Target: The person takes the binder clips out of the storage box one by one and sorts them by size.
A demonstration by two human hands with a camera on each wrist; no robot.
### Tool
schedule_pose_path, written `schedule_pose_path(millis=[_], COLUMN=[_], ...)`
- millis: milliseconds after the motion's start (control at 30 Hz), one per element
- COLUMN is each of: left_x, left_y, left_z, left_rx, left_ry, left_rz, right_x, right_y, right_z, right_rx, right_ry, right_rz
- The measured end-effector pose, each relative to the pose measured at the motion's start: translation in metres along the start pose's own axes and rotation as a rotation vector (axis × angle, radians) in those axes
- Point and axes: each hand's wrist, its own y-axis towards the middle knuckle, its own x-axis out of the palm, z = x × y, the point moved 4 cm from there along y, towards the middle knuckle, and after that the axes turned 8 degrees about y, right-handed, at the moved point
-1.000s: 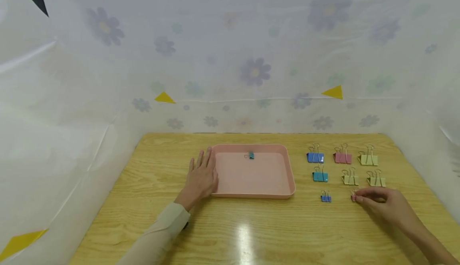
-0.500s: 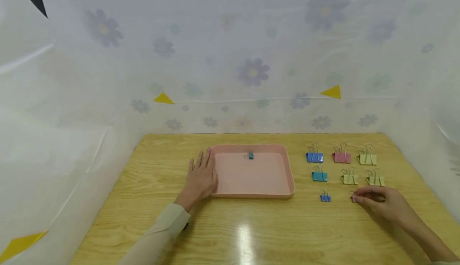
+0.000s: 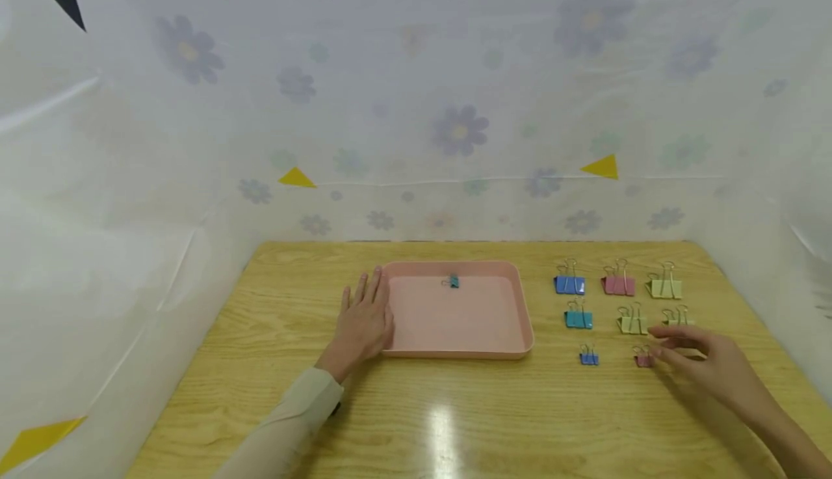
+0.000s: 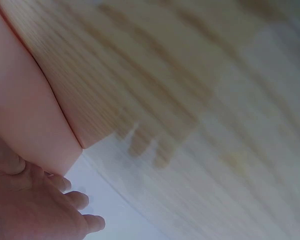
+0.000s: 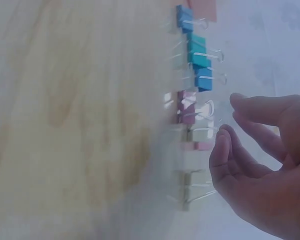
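My left hand (image 3: 364, 320) rests against the left side of the pink tray (image 3: 461, 354), its fingers straight. In the left wrist view the fingers lie along the tray's wall (image 4: 25, 95). A small teal binder clip (image 3: 454, 282) lies inside the tray near the far wall. My right hand (image 3: 715, 367) hovers just right of a small dark pink binder clip (image 3: 643, 360), which stands on the table. The right wrist view shows thumb and fingers apart, holding nothing, beside the dark pink clip (image 5: 187, 106). Left of that clip stands a small blue binder clip (image 3: 589, 358).
Behind stand a teal clip (image 3: 578, 318) and pale yellow clips (image 3: 633, 324), one partly hidden by my right hand. The far row holds a blue (image 3: 570, 285), a pink (image 3: 619, 285) and a pale yellow-green clip (image 3: 666, 289). A white flowered sheet (image 3: 461, 204) encloses the table.
My right hand's fingers have come off the small dark pink clip and moved slightly up and right, so more of the clip shows. My left hand has not moved.
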Motion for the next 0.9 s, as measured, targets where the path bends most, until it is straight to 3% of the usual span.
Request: schedule_pose_path(millis=[200, 400, 700, 900], left_x=[-0.002, -0.004, -0.006, -0.006], left_y=[-0.001, -0.002, -0.002, -0.002], left_z=[0.001, 0.002, 0.003, 0.004], left_rx=[0.0, -0.001, -0.003, -0.006], left_ry=[-0.01, -0.007, 0.008, 0.019], left_rz=[0.004, 0.02, 0.017, 0.022], right_x=[0.007, 0.018, 0.044, 0.061], right_y=[0.006, 0.011, 0.022, 0.033], right_z=[-0.019, -0.035, -0.061, -0.074], right_rx=[-0.076, -0.098, -0.15, -0.216], right_ry=[0.065, 0.077, 0.155, 0.204], right_rz=[0.018, 0.017, -0.062, -0.034])
